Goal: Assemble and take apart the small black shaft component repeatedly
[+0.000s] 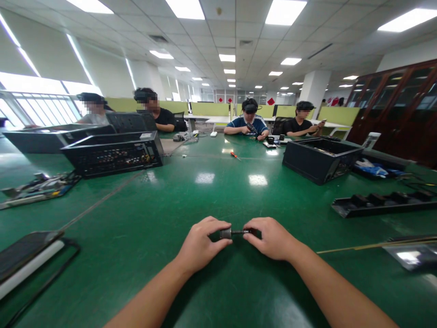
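Both of my hands meet above the green tabletop, close in front of me. My left hand pinches a short grey metal cylinder between thumb and fingers. A thin dark shaft runs from the cylinder towards the right. At its other end, my right hand is closed on a small dark end piece, partly hidden by the fingers. Cylinder, shaft and end piece lie in one level line. Whether they are a single part, I cannot tell.
Black computer cases stand at left and another case at right. An orange screwdriver lies farther back. A circuit board is on the left; a black slotted strip is on the right. Several people sit across the table.
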{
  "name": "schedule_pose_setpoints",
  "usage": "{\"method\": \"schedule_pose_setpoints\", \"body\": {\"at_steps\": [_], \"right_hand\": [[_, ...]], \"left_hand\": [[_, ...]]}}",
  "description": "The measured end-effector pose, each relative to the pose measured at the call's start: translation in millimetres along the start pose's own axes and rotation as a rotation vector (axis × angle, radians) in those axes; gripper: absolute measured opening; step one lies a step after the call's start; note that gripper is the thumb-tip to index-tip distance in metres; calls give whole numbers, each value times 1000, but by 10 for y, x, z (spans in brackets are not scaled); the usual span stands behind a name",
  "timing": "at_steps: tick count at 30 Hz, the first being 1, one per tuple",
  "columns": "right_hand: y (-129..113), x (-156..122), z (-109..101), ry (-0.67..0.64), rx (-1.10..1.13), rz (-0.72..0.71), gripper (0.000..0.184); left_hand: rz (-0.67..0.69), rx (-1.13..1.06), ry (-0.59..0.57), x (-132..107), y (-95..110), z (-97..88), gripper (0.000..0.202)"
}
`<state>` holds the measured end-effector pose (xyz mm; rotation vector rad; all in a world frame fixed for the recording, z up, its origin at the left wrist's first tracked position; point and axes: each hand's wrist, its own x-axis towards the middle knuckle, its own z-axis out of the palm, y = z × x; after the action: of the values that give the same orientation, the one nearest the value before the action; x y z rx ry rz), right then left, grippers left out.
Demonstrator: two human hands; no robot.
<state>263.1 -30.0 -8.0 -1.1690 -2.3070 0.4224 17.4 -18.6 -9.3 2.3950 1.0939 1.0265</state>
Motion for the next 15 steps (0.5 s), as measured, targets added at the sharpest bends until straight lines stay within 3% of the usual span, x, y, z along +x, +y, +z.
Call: {"method": "schedule_pose_setpoints", "body": {"at_steps": [15], "right_hand": [[18,-13,-13,-13,-3,3,21]], "left_hand": [[12,20,14,3,12,-20,31]]}}
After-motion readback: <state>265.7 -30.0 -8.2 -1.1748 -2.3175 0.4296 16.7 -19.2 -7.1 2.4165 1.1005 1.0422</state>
